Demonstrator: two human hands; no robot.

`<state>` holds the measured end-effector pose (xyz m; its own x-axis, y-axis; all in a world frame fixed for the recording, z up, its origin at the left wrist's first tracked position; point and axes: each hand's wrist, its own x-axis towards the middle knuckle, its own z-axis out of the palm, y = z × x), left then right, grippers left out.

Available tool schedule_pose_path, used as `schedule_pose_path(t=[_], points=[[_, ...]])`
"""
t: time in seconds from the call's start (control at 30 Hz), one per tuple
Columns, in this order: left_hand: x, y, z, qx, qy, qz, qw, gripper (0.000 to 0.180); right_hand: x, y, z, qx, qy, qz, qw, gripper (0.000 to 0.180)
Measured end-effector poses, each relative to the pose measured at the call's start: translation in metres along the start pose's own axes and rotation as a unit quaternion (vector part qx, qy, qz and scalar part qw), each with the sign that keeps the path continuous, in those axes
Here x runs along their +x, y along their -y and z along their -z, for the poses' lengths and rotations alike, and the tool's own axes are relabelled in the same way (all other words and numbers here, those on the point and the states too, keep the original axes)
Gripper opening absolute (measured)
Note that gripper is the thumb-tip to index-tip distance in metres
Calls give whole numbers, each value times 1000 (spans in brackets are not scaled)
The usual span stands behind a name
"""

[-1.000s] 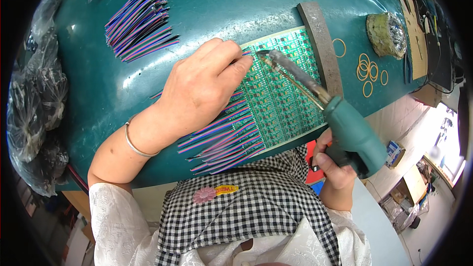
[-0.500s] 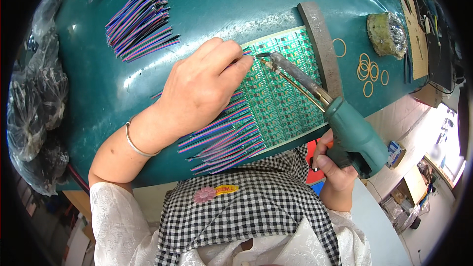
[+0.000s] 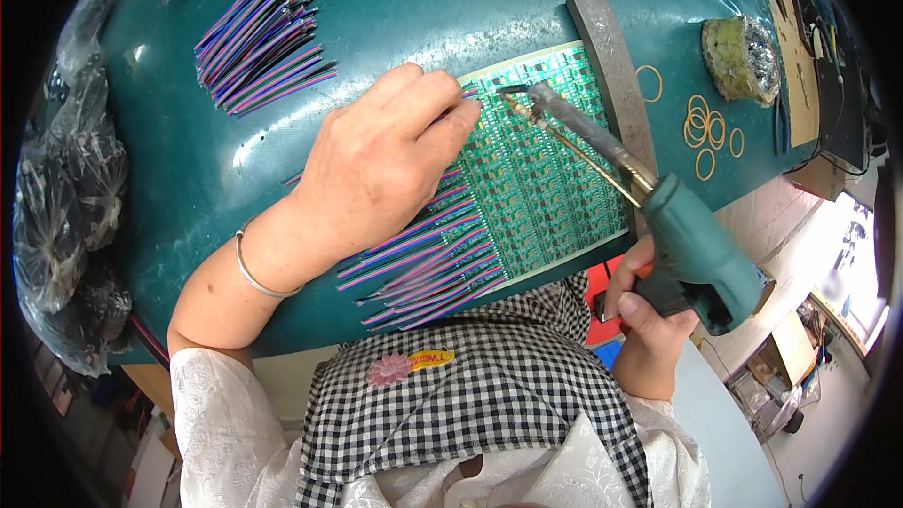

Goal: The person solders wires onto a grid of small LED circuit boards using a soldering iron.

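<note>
A green panel of small circuit boards (image 3: 546, 179) lies on the table in front of me. Short multicoloured wires (image 3: 428, 268) stick out from the lower part of its left edge. My left hand (image 3: 381, 150) is pinched at the upper part of that edge, its fingertips closed on a wire (image 3: 467, 92) that they mostly hide. In my right hand (image 3: 649, 325) is a green soldering gun (image 3: 701, 245); its tip is above the panel, a little right of my left fingertips. A thin metal tube runs along the gun's barrel toward the tip.
A grey metal bar (image 3: 613, 85) borders the panel's right side. Farther right are rubber bands (image 3: 696, 122) and a rough, shiny-faced block (image 3: 738, 58). A pile of loose wires (image 3: 259, 42) lies at upper left, and clear plastic bags (image 3: 71, 169) line the left edge.
The soldering gun has moved right, its tip drawing away from my left fingertips. My left hand has barely shifted and stays pinched at the panel's edge.
</note>
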<state>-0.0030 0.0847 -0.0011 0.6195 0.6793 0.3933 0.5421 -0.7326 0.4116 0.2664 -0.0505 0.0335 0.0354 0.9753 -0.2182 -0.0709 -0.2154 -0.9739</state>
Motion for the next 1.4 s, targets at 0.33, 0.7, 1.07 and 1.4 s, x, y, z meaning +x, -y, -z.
schedule_pose_path(t=[0.33, 0.7, 1.07, 1.4], points=[[1, -1, 3, 4, 9, 2, 1000, 32, -11, -3, 9, 46, -24, -60, 997, 51], [0, 3, -1, 41, 0, -24, 999, 23, -5, -7, 2, -81, -10, -1, 997, 49], [1, 0, 2, 62, 9, -39, 997, 20, -16, 0, 6, 64, -29, -96, 993, 53], [2, -5, 3, 65, 20, -30, 997, 31, -6, -6, -4, -45, -37, -12, 998, 53]])
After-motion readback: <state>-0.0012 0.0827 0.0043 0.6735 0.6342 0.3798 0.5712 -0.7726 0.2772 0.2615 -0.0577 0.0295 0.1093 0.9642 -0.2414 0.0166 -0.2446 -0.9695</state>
